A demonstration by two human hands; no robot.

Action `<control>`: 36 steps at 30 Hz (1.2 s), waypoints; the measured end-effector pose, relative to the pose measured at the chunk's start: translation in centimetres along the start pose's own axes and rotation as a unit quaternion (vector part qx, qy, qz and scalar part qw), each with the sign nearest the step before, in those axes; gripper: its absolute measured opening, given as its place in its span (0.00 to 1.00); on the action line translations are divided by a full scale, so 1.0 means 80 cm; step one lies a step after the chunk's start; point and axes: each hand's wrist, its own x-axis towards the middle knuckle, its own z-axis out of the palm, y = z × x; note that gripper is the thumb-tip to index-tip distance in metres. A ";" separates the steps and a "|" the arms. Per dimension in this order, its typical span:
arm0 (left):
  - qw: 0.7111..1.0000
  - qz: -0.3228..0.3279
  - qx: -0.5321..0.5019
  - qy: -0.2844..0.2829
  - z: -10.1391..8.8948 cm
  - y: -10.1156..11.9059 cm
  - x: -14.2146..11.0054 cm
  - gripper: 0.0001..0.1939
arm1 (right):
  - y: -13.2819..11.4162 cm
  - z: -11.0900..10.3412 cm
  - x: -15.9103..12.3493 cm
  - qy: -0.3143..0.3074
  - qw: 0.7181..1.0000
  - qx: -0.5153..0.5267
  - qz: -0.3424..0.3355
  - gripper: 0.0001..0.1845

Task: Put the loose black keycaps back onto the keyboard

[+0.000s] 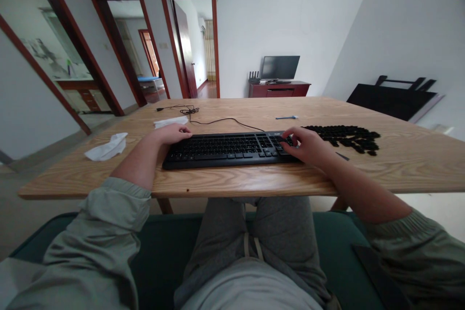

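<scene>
A black keyboard (225, 149) lies across the middle of a wooden table (232, 181), its cable (218, 121) trailing to the far left. My left hand (172, 133) rests curled at the keyboard's left far corner, gripping its edge. My right hand (303, 145) covers the keyboard's right end, fingers bent and pinched over the keys there; what they hold, if anything, is hidden. A heap of loose black keycaps (345, 136) lies on the table just right of that hand.
A crumpled white tissue (107, 148) sits near the table's left edge, another white tissue (170, 121) behind my left hand. A small blue tool (286, 117) lies further back. Behind the table stand a TV on a red cabinet (279, 88) and open doorways.
</scene>
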 end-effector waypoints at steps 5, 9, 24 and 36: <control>1.000 -0.001 0.005 0.003 0.002 -0.006 0.003 0.27 | 0.003 -0.001 -0.004 -0.011 0.999 0.018 -0.027 0.19; 1.000 0.006 0.003 0.010 0.005 -0.013 0.007 0.28 | 0.017 -0.005 -0.006 -0.064 0.997 0.040 -0.003 0.15; 1.000 0.003 0.017 0.003 0.001 -0.006 0.001 0.26 | 0.029 -0.009 -0.011 -0.137 0.987 0.057 0.061 0.14; 1.000 0.005 0.023 0.000 0.002 -0.005 0.002 0.25 | 0.038 -0.008 -0.009 -0.135 0.989 0.025 0.049 0.14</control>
